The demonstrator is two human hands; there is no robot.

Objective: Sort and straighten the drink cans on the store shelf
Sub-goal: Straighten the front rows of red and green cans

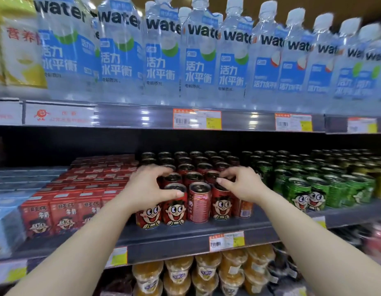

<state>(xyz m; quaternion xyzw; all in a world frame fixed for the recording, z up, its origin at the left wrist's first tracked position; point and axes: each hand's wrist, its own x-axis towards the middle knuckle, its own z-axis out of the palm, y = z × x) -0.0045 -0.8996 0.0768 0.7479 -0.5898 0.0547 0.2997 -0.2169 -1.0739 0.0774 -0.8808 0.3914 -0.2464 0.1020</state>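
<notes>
Fingers [164, 170] of the left hand [145, 186] curl over the top of a front-row red can [175, 207], the thumb lying along its rim and the fingertips arched above the can behind it, so the hand grips that can from above. The right hand [242, 184] reaches in from the other side, its fingers [224, 175] bent and its thumb close to the forefinger over the top of another front-row red can [221, 205]; whether they actually pinch its rim I cannot tell. Between the two hands stands a red can turned sideways [199, 202], showing small print instead of the cartoon face the cans beside it show. All of these stand upright at the front of a block of red cans [191, 165] that runs several rows deep on the middle shelf [185, 233]. Just to the right sit the green cans [309, 193], also with cartoon faces, and to the left a block of red cartons [63, 212]. Price tags [226, 240] are clipped to the shelf edge. Water bottles [161, 54] with blue labels line the shelf above, and orange-filled cups [179, 272] are stacked on the shelf below.
</notes>
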